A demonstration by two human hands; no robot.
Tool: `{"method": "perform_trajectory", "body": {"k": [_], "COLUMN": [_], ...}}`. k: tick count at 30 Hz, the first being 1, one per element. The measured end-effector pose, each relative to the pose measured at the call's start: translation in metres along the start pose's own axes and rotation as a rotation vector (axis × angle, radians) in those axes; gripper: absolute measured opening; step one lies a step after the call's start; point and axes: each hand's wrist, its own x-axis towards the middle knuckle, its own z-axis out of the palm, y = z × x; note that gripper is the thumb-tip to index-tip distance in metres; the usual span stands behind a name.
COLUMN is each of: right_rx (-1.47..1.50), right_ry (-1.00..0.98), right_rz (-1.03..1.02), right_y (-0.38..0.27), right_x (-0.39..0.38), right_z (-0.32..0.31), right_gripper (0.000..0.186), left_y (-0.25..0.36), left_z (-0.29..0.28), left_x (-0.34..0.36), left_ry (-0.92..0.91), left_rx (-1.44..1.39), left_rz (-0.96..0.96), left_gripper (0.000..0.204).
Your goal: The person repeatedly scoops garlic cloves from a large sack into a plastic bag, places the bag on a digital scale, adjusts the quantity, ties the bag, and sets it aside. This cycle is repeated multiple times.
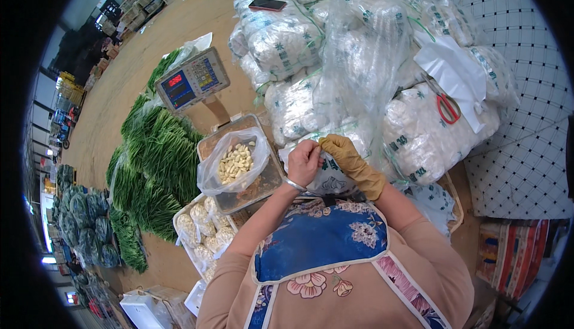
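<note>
My left hand (pixel 304 163) is bare, with a bracelet at the wrist and its fingers closed. Close beside it, my right hand (pixel 354 164) wears a yellowish rubber glove, its fingers pinched together. Both appear to grip the top of a clear printed plastic bag (pixel 332 182) in front of my apron; the exact hold is partly hidden by the fingers. To the left, an open clear bag (pixel 206 176) of peeled garlic cloves (pixel 236 161) rests on the metal pan (pixel 270 176) of a digital scale (pixel 192 81), whose red display is lit.
Stacked bulging printed plastic bags (pixel 353 48) fill the space ahead, with a phone (pixel 267 5) and red-handled scissors (pixel 445 104) on top. Green stalks (pixel 158 155) are piled at left. A white crate (pixel 185 209) of bagged garlic stands below the scale. A patterned sheet (pixel 514 149) covers the right.
</note>
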Motion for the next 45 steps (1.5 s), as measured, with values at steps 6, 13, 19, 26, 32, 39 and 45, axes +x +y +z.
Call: {"method": "perform_trajectory", "body": {"k": [6, 13, 19, 26, 32, 39, 45], "right_rx": [0.114, -0.054, 0.440, 0.088, -0.027, -1.134, -0.850], "right_ry": [0.150, 0.264, 0.596, 0.533, 0.254, 0.009, 0.221], "right_rz": [0.009, -0.101, 0.068, -0.443, -0.610, 0.212, 0.309], "right_y": [0.011, 0.015, -0.010, -0.096, -0.175, -0.071, -0.081], "right_x": [0.001, 0.003, 0.011, 0.004, -0.033, -0.167, -0.157], "right_z": [0.003, -0.003, -0.026, -0.045, -0.083, -0.127, -0.093], "right_gripper": [0.014, 0.017, 0.022, 0.019, 0.027, 0.029, 0.027], "left_y": [-0.003, -0.009, -0.011, -0.007, -0.008, 0.007, 0.014], "left_z": [0.007, 0.011, 0.011, 0.005, 0.002, -0.009, -0.012], "left_x": [0.001, 0.000, -0.017, -0.016, -0.015, -0.020, -0.032], "left_ry": [0.045, 0.089, 0.056, 0.066, 0.054, 0.005, -0.031], "left_rx": [0.014, 0.101, 0.027, 0.086, 0.045, 0.260, 0.273], "left_rz": [0.032, 0.111, 0.010, 0.071, 0.076, 0.229, 0.234], "left_gripper": [0.007, 0.006, 0.008, 0.006, 0.005, 0.006, 0.005]}}
